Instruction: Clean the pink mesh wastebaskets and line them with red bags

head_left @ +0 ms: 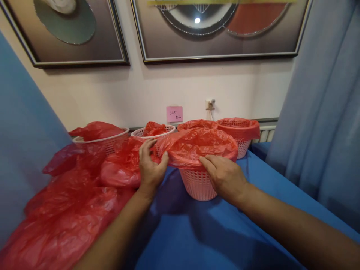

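A pink plastic basket (198, 183) with holes in its wall stands on the blue cloth, and a thin red plastic bag (209, 140) lines it, folded down over the rim. At the left side of the rim is my left hand (152, 165), its thumb and fingers apart beside the bag. My right hand (225, 178) grips the folded edge of the bag at the front right, the fingers over the rim and the thumb hidden underneath.
Two lined baskets (239, 131) stand behind at the right. Two white-rimmed baskets (135, 133) at the back left hold red bags. A heap of red plastic bags (70, 213) covers the left of the blue cloth (180, 240). Curtains (323, 112) hang on both sides.
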### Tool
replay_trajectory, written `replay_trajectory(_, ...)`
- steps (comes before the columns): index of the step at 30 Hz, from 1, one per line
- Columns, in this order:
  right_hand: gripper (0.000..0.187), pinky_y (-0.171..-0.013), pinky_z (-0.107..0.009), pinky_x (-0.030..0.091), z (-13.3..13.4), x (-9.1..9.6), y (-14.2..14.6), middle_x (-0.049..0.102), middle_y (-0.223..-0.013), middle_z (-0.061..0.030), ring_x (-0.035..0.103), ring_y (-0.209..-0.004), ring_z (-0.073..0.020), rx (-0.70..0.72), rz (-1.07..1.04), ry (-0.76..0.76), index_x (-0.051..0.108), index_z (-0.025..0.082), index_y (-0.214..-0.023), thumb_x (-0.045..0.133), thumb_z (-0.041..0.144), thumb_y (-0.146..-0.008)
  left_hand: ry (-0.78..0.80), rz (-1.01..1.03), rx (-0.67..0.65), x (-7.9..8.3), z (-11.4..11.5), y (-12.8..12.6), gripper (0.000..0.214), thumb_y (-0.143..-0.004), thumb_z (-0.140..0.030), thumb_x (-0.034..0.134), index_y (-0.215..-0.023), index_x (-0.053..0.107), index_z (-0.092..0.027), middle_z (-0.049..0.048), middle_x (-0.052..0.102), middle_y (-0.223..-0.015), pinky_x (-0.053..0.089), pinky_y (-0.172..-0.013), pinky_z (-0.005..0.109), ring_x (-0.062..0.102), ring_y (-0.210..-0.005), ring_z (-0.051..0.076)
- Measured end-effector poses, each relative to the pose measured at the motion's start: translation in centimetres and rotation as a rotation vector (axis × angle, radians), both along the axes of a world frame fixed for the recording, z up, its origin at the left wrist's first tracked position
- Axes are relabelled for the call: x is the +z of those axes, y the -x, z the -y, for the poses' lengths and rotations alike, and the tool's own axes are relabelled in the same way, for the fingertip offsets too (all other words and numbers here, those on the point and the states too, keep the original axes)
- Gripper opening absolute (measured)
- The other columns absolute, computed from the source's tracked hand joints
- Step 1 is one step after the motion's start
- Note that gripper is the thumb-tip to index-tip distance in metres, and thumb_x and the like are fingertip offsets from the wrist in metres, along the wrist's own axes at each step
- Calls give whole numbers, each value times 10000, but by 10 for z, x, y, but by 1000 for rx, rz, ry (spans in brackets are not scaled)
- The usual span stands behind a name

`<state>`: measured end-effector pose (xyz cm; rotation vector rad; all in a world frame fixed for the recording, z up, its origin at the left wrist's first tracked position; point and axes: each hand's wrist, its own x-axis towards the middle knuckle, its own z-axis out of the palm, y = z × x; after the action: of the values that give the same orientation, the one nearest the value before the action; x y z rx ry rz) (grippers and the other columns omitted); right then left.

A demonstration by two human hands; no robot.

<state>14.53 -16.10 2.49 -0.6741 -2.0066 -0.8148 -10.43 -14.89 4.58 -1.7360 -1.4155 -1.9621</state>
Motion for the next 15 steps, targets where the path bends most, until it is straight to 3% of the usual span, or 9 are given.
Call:
replay_trajectory(2,291,-664,-354,523,-5,0,-2,740,-944,-113,652,-757,-218,-27,32,25,686,90,-1129,472,27,-943,49,-212,-25,12,1,-1,366,-758,-211,751,-1120,693,-216,96,658,-1263,421,-1123,451,589,-1231,284)
replay_trajectory(3,278,-664,-357,519,-7,-1,-5,730,-922,-105,643,-748,-220,-36,39,41,691,99,-1098,476,27,-937,120,-215,-63,17,0,-1,323,-734,-201,758,-1055,719,-217,81,682,-1183,434,-1094,438,613,-1161,277)
replay_trajectory(7,239,-700,-355,517,-19,-9,-29,710,-904,-92,630,-765,-218,-27,3,60,676,137,-1015,472,40,-941,396,149,-227,29,-6,-5,152,-616,-101,743,-723,712,-205,-13,645,-752,480,-808,304,571,-742,176)
replay_trajectory(11,208,-775,-357,549,-42,-20,-55,718,-978,-101,655,-856,-221,79,-54,32,645,158,-1057,473,77,-974,453,436,-329,21,-4,-11,152,-653,-127,697,-604,574,-202,-56,558,-594,472,-668,240,527,-599,121)
replay_trajectory(15,237,-831,-383,578,-61,-27,-74,704,-970,-81,671,-901,-225,150,-134,64,615,190,-1079,470,54,-949,617,748,-510,-1,15,-25,73,-752,-178,595,-680,607,-180,27,679,-682,581,-731,305,674,-655,154)
